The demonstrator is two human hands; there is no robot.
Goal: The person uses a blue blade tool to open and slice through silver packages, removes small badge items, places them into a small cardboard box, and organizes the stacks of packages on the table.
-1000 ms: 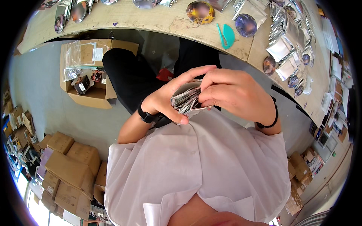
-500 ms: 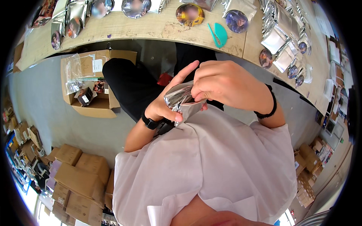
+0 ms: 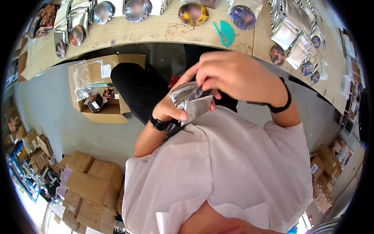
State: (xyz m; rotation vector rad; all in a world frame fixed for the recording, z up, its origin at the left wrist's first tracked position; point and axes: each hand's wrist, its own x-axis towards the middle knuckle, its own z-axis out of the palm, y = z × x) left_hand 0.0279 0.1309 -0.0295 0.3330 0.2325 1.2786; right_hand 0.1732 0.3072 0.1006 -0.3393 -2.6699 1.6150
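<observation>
Holding silver packets (image 3: 197, 109) between our hands, we wrap the left hand (image 3: 166, 109) around them while the right hand (image 3: 233, 74) pinches at their edge; which packet exactly, we cannot tell. Beyond our hands, the table (image 3: 156, 37) bears a teal cutter (image 3: 227, 33) and round badges (image 3: 193, 14); left of both hands sits an open carton (image 3: 104, 117).
</observation>
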